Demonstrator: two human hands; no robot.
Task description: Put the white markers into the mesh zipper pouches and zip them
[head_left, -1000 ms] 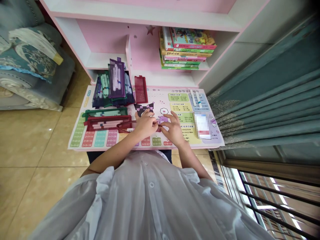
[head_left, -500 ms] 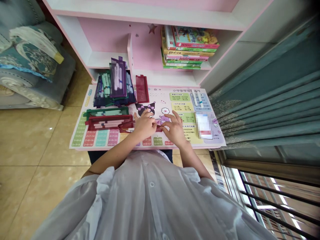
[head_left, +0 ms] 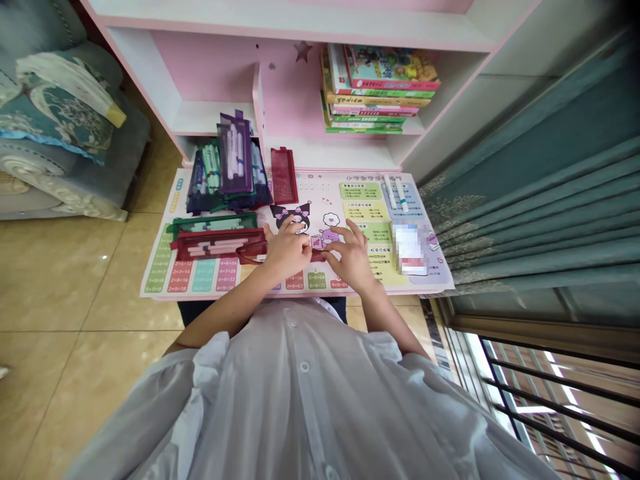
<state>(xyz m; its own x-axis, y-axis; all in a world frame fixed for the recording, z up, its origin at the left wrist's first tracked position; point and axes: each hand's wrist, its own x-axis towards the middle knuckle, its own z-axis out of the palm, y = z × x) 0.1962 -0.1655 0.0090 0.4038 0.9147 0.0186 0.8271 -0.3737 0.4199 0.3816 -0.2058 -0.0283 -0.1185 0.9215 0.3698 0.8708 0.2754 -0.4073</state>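
Observation:
A dark red mesh zip pouch (head_left: 319,255) lies near the desk's front edge, with both hands on it. My left hand (head_left: 289,249) is closed on its middle, covering much of it. At the pouch's right end my right hand (head_left: 351,258) pinches the edge between thumb and index finger, its other fingers raised. The pouch's left end gapes, and something pale shows inside. Just left of it lie a red pouch (head_left: 220,244) with pink pens and a green pouch (head_left: 215,223) with pale green pens.
Behind these, several pen-filled pouches are piled under a purple pouch (head_left: 235,153). A flat red pouch (head_left: 284,176) lies beside them. White pens (head_left: 396,193) and a phone (head_left: 410,248) are at the right. Books (head_left: 380,90) are stacked on the shelf; a curtain hangs right.
Almost nothing differs. Both hands keep their hold on the red pouch, with the right hand shifted very slightly to the right. The view has tilted a little.

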